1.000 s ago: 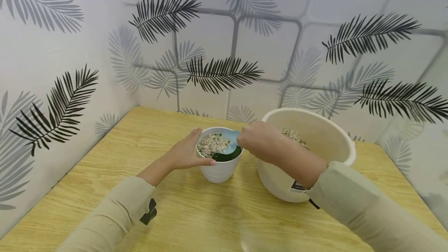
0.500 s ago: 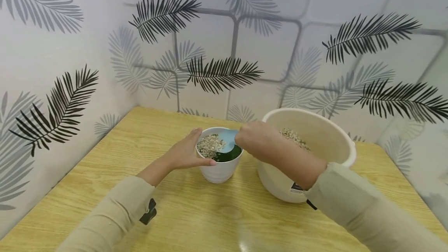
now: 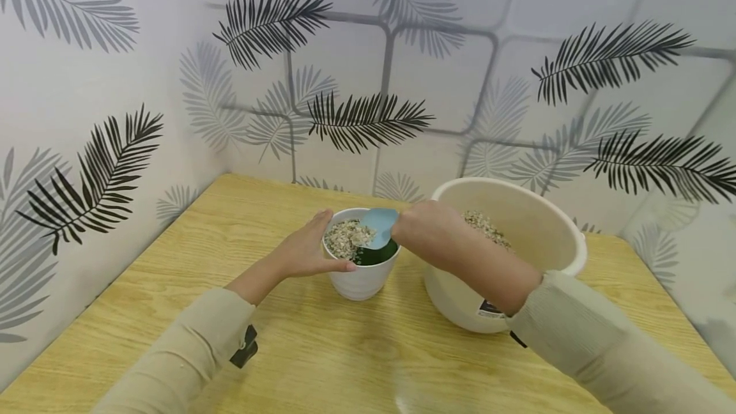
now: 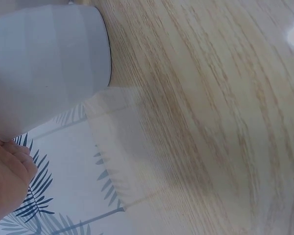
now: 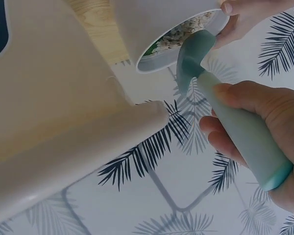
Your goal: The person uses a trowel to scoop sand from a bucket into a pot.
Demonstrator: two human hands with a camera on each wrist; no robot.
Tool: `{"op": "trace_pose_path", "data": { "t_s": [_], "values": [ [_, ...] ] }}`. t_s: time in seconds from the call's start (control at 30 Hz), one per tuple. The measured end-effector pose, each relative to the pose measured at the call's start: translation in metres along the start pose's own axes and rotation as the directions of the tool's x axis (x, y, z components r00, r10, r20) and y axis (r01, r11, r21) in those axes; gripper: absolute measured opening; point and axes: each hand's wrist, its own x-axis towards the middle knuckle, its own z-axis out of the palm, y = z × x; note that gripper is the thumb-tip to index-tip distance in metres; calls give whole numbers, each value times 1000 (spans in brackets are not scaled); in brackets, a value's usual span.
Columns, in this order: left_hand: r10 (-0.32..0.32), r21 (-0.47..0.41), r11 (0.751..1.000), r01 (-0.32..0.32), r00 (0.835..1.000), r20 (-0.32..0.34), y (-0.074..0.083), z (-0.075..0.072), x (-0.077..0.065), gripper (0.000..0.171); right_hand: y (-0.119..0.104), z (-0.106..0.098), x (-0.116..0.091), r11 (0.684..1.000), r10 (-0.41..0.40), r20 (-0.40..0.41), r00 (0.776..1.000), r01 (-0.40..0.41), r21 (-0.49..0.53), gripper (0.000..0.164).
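In the head view my left hand grips a white plant pot at its left side, thumb at the near rim and fingers toward the far side. Pale granules fill the pot's left part, and a dark green surface shows at its right. My right hand holds a small blue trowel with its blade over the pot's opening, tilted toward the granules. In the right wrist view the fingers wrap around the trowel's pale green handle. The left wrist view shows the pot's ribbed wall.
A large cream bucket stands right of the pot, under my right forearm, with more granules inside. Both stand on a wood-grain table. A leaf-patterned wall rises behind the table.
The trowel's blade first drew back over the pot, then lifted slightly toward the rim and tilted more. More granules lie clear of the blade. My left hand and the pot stay in place.
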Motion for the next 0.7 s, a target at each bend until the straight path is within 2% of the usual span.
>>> {"op": "trace_pose_path", "data": {
  "t_s": [0.23, 0.37, 0.7],
  "values": [
    [12, 15, 1000, -12, 1000, -10, 1, -1, 0, 117, -1, 1, -2, 997, -15, -73, 997, 9, -80, 23],
    [12, 17, 1000, -12, 1000, -16, 2, -1, 0, 115, -2, 2, -5, 996, -13, -104, 994, 3, -91, 25],
    [8, 12, 1000, -8, 1000, -10, 3, -1, -1, 115, 0, 3, -9, 996, -11, -102, 995, 3, -86, 27]
  ]
}}
